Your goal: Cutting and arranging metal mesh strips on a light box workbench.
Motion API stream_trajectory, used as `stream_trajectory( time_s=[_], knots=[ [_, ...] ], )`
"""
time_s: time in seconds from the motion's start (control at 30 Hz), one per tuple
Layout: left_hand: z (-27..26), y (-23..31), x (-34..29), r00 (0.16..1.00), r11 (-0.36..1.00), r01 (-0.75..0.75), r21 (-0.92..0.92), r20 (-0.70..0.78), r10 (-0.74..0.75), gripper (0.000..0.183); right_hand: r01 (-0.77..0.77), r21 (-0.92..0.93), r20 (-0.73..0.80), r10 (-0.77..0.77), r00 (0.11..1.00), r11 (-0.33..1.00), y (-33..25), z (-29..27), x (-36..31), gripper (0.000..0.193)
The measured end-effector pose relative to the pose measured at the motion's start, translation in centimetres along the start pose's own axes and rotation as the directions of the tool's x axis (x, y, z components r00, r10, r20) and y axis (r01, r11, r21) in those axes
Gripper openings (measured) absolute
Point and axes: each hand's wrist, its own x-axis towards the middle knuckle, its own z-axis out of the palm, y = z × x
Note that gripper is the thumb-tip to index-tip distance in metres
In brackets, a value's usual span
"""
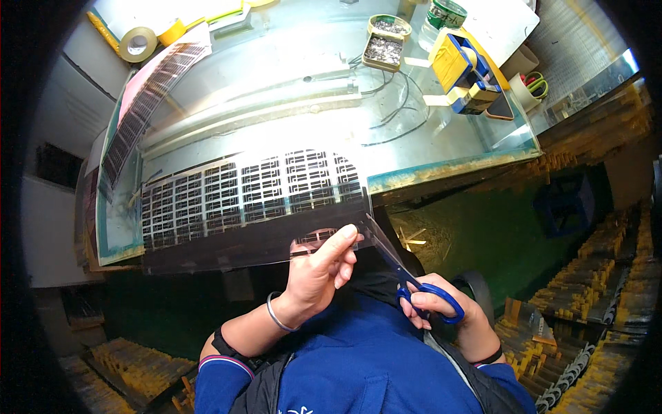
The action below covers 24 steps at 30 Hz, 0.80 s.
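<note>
A dark film sheet [241,190] with a printed grid pattern lies partly on the lit glass table, its black lower margin hanging over the front edge. My left hand [327,262] pinches that margin near the sheet's right corner, thumb on top. In my right hand [441,303] is a pair of scissors [394,259] with blue handles, my fingers through the loops. The blades point up and left and reach the film's right edge, just beside my left fingertips. Whether the blades are parted around the film I cannot tell.
A second patterned film strip [148,90] curves along the table's left side, below a tape roll [138,44]. At the back right stand a two-part tub [383,52] of small bits, a blue-and-yellow tape dispenser [463,69] and a cup [528,90] holding scissors. The glass tabletop [441,148] has a taped edge.
</note>
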Motion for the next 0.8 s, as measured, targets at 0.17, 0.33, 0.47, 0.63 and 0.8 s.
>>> stream_trajectory(
  time_s=[0.17, 0.33, 0.47, 0.63, 0.8],
  knots=[
    [0.6, 0.2, 0.0, 0.999, 0.999, -0.002, 0.038, -0.043, 0.004, 0.013, 0.011, 0.154, 0.026, -0.015, 1.0, 0.988, 0.4, 0.4, 0.2, 0.031],
    [0.8, -0.1, 0.1, 0.999, 0.999, 0.013, 0.051, -0.032, -0.011, 0.012, -0.078, -0.008, -0.246, 0.074, 0.967, 0.997, -0.1, 2.5, 0.1, 0.031],
    [1.1, -0.1, 0.1, 1.0, 0.997, -0.003, 0.074, -0.022, 0.005, 0.012, -0.045, -0.156, -0.349, -0.012, 0.937, 0.987, -0.2, 3.7, 0.0, 0.032],
    [0.7, -0.1, 0.0, 0.999, 0.998, 0.016, 0.068, 0.039, -0.019, 0.013, -0.029, -0.288, -0.432, -0.103, 0.896, 0.957, -0.3, 4.5, 0.2, 0.032],
    [0.9, -0.3, 0.0, 0.999, 0.998, 0.03, 0.062, 0.019, -0.031, 0.014, 0.013, -0.367, -0.464, -0.195, 0.864, 0.93, 0.2, 4.8, 0.7, 0.033]
  ],
)
